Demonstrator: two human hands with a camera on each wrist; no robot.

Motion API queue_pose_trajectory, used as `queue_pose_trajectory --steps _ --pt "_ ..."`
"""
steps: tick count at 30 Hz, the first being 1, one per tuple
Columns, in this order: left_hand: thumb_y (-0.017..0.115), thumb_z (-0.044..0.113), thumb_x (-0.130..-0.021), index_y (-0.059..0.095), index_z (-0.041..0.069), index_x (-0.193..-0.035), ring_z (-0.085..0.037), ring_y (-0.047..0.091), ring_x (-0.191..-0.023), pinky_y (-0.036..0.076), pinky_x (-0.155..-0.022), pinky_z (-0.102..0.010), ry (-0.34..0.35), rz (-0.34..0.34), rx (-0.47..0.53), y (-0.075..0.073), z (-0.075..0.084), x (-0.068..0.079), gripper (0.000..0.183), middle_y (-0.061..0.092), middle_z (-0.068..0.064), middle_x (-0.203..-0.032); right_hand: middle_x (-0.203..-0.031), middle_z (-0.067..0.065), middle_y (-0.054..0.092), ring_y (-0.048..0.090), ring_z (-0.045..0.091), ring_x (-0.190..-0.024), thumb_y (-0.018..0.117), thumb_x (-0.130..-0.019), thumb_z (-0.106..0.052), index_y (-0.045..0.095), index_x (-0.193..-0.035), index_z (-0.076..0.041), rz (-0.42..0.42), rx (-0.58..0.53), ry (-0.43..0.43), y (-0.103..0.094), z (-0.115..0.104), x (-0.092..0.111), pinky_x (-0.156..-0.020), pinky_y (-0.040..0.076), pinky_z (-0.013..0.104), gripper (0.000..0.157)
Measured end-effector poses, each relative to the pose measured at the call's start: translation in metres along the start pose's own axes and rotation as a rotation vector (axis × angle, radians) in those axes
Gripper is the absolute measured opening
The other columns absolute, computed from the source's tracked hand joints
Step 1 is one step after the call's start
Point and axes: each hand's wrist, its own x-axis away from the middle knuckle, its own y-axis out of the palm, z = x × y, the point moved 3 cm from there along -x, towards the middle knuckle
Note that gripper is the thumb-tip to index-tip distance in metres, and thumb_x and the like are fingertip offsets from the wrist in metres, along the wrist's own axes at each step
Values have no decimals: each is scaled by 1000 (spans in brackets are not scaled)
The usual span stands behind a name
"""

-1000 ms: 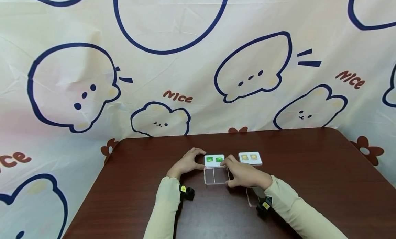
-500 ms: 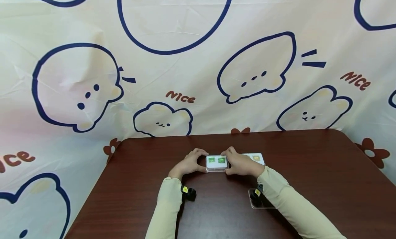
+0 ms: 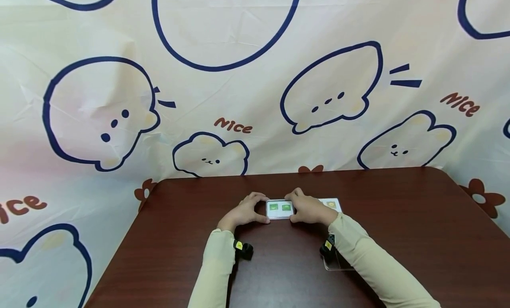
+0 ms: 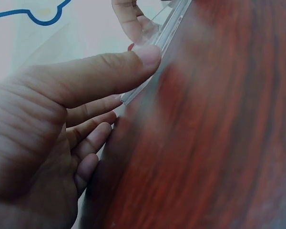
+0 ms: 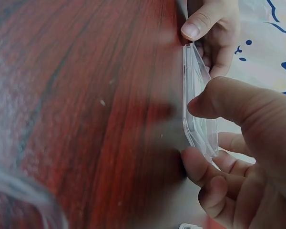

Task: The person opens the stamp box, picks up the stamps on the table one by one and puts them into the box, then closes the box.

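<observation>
A flat clear plastic case (image 3: 280,214) with a white insert and two green squares lies on the table between my hands. Its see-through cover lies over the insert, and from the right wrist view the cover (image 5: 207,95) slants slightly away from the base. My left hand (image 3: 244,212) pinches the case's left end, thumb at the near edge and index finger at the far corner. My right hand (image 3: 312,209) grips the right end the same way, thumb on the near edge. In the left wrist view, my left thumb (image 4: 148,57) lies along the case's edge.
Behind my right hand, a second white piece (image 3: 335,205) with yellow squares is partly covered. Another clear plastic case (image 3: 338,269) lies under my right wrist. The brown table (image 3: 159,255) ends at a printed curtain (image 3: 263,100) at the back.
The clear cover, earlier folded out toward me, has swung up over the white insert with the green squares. My right hand moved away from me with it; my left hand stayed at the left end.
</observation>
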Motion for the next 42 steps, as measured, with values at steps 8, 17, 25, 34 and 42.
queue_pose_trajectory --steps 8,17,25,34,42 --pt "80 30 -78 54 16 -135 -30 35 -136 32 -108 -53 4 23 -8 1 1 2 64 39 -5 -146 -136 17 40 56 18 -71 68 -87 -23 42 -144 -7 -28 -26 5 2 2 0 -66 44 32 64" --pt "80 28 -79 55 15 -132 -30 37 -134 31 -108 -54 16 31 -10 1 4 3 61 41 -7 -143 -130 13 43 54 17 -71 68 -85 -23 45 -144 -7 -25 -24 9 3 2 1 -66 43 31 65" --pt "81 28 -78 56 14 -132 -30 35 -136 32 -109 -53 3 30 -22 0 5 2 61 40 -5 -145 -131 13 43 55 18 -80 68 -84 -22 44 -144 -7 -26 -60 21 4 4 0 -71 45 33 66" --pt "81 27 -78 52 14 -137 -30 34 -137 30 -109 -53 -13 14 -34 0 7 -1 67 39 -4 -147 -135 15 39 55 18 -84 69 -83 -19 41 -146 -8 -39 -111 35 6 8 -2 -70 44 32 70" --pt "82 31 -77 48 16 -141 -31 33 -137 31 -109 -54 -16 9 -29 0 5 1 74 37 -6 -148 -137 18 37 55 19 -86 70 -85 -21 34 -149 -8 -63 -125 48 7 7 0 -73 45 33 74"
